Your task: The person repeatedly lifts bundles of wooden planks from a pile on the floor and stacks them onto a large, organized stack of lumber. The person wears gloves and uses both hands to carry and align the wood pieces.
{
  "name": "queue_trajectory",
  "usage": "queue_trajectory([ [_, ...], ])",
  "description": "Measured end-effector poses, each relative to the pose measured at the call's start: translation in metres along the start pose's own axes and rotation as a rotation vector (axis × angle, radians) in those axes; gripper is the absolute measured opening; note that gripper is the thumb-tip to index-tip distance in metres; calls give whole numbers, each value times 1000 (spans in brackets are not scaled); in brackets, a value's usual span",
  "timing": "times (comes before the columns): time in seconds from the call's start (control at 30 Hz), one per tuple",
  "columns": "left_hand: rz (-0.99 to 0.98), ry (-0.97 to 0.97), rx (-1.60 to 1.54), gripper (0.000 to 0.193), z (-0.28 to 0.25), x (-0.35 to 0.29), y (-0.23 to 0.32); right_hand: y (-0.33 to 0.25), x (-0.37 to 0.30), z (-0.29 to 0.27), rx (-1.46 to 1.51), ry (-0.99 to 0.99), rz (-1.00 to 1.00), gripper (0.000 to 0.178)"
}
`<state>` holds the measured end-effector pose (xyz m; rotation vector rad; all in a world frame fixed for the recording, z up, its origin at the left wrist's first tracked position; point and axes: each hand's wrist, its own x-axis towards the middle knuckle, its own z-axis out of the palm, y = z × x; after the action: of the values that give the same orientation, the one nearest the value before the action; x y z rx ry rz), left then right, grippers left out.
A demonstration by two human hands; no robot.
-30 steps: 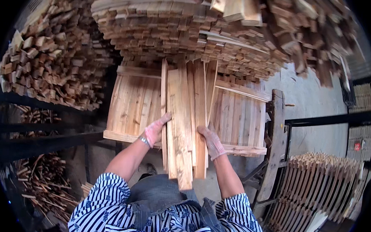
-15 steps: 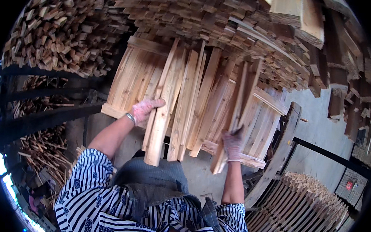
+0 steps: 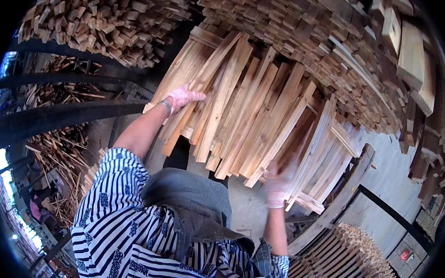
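Observation:
Loose wooden slats (image 3: 253,125) lie side by side and slightly fanned, on top of wooden panels made of boards (image 3: 181,69). My left hand (image 3: 183,97), in a pinkish glove, is closed around the edge of a slat (image 3: 214,65) at the left of the row, thumb lying across it. On the right, my gloved right hand (image 3: 279,186) is smeared by motion. It is by the near ends of the slats, close to a pale slat (image 3: 312,149), and its fingers cannot be made out.
A dense wall of stacked slats (image 3: 308,48) rises behind the row, with another timber pile (image 3: 103,22) at far left. Dark metal bars (image 3: 67,118) cross the left side. A curved wooden beam (image 3: 342,200) and a bundle of slats (image 3: 347,259) stand at right.
The view has shifted, and the slats are spread differently, with more lying across the middle. My right hand has left the slats it held and blurs with motion. My left hand stays at the left end.

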<state>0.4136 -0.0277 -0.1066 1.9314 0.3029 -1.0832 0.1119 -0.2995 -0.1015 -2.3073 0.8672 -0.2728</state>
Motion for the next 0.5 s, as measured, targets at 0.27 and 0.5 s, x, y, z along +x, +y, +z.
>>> queue_trajectory([
  [0.27,-45,183,240,93,-58,44,-21,-170,18,141,90,-381,53,78],
  [0.5,70,266,322,87,-46,64,-33,-173,68,222,-179,-243,230,83],
])
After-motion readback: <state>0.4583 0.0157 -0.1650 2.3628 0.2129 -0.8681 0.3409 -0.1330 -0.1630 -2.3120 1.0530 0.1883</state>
